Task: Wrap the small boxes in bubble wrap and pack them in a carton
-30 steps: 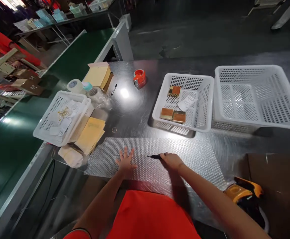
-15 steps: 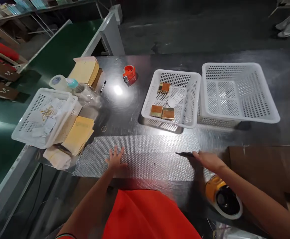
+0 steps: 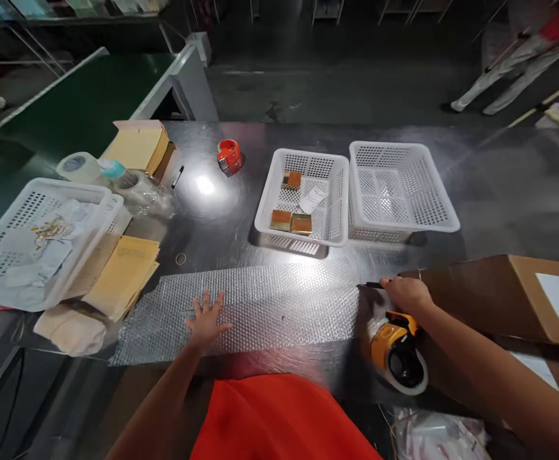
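Note:
A long sheet of clear bubble wrap [image 3: 260,319] lies flat on the metal table, with a faint line running lengthwise across it. My left hand [image 3: 206,322] presses on its left part, fingers spread. Just past the sheet's right end, my right hand [image 3: 407,295] grips a slim black knife [image 3: 371,285], its tip pointing left at the edge of the wrap. Below that hand stands an orange tape dispenser [image 3: 393,351].
Two white baskets [image 3: 303,240] [image 3: 406,225] stand behind the wrap; the left one holds small gold-and-brown boxes. Padded envelopes [image 3: 123,271] and another white basket [image 3: 39,300] sit left. A red tape dispenser [image 3: 230,156] lies farther back. Cardboard boxes [image 3: 471,294] flank my right arm.
My right hand has drawn the knife rightward, from over the bubble wrap to its right edge. My left hand stays spread on the sheet. The camera view has turned to the right.

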Demonstrator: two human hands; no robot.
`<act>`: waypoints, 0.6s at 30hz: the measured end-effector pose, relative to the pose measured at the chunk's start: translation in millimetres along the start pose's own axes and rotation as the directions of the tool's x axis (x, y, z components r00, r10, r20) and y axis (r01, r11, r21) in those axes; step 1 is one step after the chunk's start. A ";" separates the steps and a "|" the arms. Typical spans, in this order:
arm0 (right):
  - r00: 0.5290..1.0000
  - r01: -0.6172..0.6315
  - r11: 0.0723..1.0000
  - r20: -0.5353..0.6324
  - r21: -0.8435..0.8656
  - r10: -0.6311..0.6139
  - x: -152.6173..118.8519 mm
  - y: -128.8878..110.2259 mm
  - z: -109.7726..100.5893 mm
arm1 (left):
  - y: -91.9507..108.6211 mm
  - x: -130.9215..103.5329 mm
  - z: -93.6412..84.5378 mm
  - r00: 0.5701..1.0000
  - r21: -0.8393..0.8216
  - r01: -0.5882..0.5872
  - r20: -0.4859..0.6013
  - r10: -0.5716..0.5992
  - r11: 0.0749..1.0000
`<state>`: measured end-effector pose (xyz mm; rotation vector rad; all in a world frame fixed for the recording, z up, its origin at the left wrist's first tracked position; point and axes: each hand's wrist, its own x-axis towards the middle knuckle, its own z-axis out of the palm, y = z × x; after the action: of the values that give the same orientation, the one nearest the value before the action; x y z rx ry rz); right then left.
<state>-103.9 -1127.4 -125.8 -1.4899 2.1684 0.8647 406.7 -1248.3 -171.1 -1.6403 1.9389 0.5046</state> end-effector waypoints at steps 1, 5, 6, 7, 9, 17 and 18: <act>0.999 -0.051 0.999 -0.005 0.001 0.051 -0.5 -0.6 -6.0 | 0.0 0.1 0.8 1.000 0.002 -0.003 -0.001 0.003 1.000; 0.980 -0.184 0.976 -0.059 0.113 0.191 -8.1 -10.1 -32.2 | 4.1 0.5 -1.1 1.000 -0.006 -0.004 -0.010 0.004 1.000; 0.979 -0.179 0.968 -0.065 0.174 0.193 -12.2 -17.7 -37.3 | 5.8 0.6 -2.7 1.000 -0.014 -0.001 -0.006 0.001 1.000; 0.981 -0.161 0.956 -0.063 0.244 0.182 -17.4 -28.8 -41.0 | 7.5 0.7 -4.5 1.000 -0.022 0.001 0.002 0.000 1.000; 0.992 -0.097 0.912 -0.039 0.399 0.122 -30.6 -62.6 -43.5 | 10.2 0.6 -7.2 1.000 -0.042 0.005 0.006 -0.004 0.999; 0.978 0.150 0.362 -0.086 0.920 -0.189 -47.5 -296.0 -54.9 | -3.0 -11.3 17.0 0.976 -0.060 0.005 -0.217 -0.017 0.998; 0.970 0.171 0.267 -0.113 0.948 -0.217 -39.9 -323.2 -66.7 | -7.9 -14.6 22.1 0.978 -0.029 0.013 -0.208 -0.019 0.999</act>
<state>213.2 -1225.6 -141.3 -0.9588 1.7469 -0.5393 419.6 -1225.1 -178.7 -1.7869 2.0743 0.3667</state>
